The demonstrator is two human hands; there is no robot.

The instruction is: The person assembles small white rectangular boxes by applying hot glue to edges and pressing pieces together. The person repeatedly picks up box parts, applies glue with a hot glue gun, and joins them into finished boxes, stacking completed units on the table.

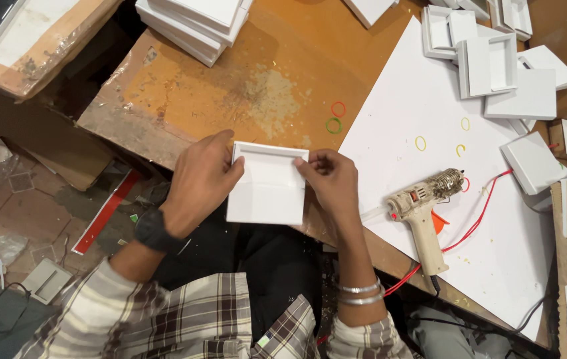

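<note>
**Small white box in both hands, glue gun set aside**

Plaid sleeves (184, 319) fill the bottom of the view; a black wristwatch (154, 231) sits on the left wrist, two silver bangles (361, 294) on the right.

- Left hand (198, 181) grips the left edge of a small white box piece (267, 184), thumb on top near its upper corner.
- Right hand (333, 178) pinches the right edge, fingertips curled over the rim. Both hands closed on the piece.
- Piece held over the near edge of the orange worktable (210, 86), above the lap. A raised lip runs along its top and sides; whether every side wall is fixed cannot be told.
- Hot glue gun (421, 214) lies on a white board (423, 119), just right of the right hand, untouched, red cord (482, 213) trailing away.
- Coloured rubber bands (334, 125) loose on table and board.

Progress, as judged:
- Done: a stack of white pieces (193, 20) at top left and a cluster of white trays (489, 63) at top right look like assembled or part-assembled units.
- In hand: the current piece seems to be at a pressing or checking stage, the gun being put down.
- Left: none of the visible pieces wears a band yet.
</note>
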